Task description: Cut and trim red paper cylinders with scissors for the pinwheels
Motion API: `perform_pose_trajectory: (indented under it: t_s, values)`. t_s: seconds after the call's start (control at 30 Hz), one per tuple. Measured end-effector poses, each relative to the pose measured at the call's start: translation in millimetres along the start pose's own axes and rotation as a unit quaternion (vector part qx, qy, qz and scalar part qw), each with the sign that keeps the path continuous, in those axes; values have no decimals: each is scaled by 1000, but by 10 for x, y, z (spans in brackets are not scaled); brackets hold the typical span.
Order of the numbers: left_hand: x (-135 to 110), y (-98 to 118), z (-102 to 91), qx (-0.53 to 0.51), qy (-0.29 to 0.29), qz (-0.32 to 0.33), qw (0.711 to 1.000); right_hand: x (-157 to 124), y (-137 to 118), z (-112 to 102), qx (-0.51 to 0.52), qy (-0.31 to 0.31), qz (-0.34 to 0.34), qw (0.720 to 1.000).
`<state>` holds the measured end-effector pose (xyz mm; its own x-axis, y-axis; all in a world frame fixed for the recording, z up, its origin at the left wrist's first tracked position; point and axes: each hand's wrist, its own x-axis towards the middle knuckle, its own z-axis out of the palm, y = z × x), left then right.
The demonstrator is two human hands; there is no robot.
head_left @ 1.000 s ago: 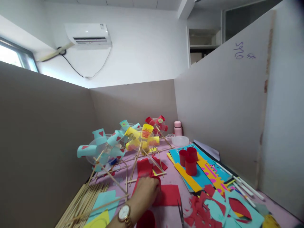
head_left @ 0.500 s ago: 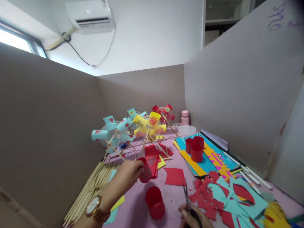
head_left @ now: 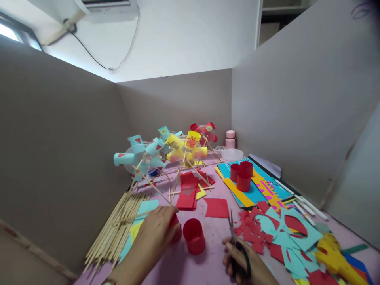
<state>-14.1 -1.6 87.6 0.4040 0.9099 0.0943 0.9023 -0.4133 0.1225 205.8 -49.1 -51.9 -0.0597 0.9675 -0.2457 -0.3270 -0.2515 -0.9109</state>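
My left hand (head_left: 157, 229) is wrapped round a small red paper cylinder (head_left: 175, 229), setting it down beside a second red paper cylinder (head_left: 194, 236) that stands upright on the pink table (head_left: 208, 261). My right hand (head_left: 243, 263) grips a pair of black-handled scissors (head_left: 234, 241), blades pointing away from me towards a red paper square (head_left: 216, 207). A stack of red paper strips (head_left: 187, 190) lies just beyond the cylinders.
A bundle of wooden skewers (head_left: 115, 229) lies at the left. Paper-cup pinwheels on sticks (head_left: 154, 154) stand at the back. Three red cylinders (head_left: 242, 176) sit on coloured sheets; red and teal scraps (head_left: 276, 233), a yellow glue gun (head_left: 335, 257) and white pens (head_left: 305, 204) fill the right. Cardboard walls enclose the table.
My left hand drew back towards me with the red cylinder and lowered it next to the standing one. My right hand with the scissors came further into view. The camera tilted down.
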Motion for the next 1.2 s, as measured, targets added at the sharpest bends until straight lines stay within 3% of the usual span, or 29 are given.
perform_pose_trajectory:
  t_s: [0.13,0.23,0.33,0.53,0.7,0.83,1.0,1.2]
  values:
    - [-76,83,123,-13,9,84,996,-24,-30,14,-8,-12,-2,1000]
    - [9,138,239,38,-20,131,991,-23,-43,23,-11,-13,-6,1000]
    - [141,178,293,74,-41,129,988,-8,-48,20,-7,-10,-10,1000]
    - [177,243,265,87,-13,109,990,-14,-64,36,16,-2,-23,1000]
    - [247,617,231,118,-23,108,987,-13,-103,61,50,58,-57,995]
    - [488,1035,510,135,-55,115,983,21,-202,3,89,154,-111,978]
    - [846,1285,930,167,-31,33,985,31,-343,-79,127,239,-178,946]
    - [1141,1289,1075,104,-37,-49,993,35,-393,-73,145,243,-189,940]
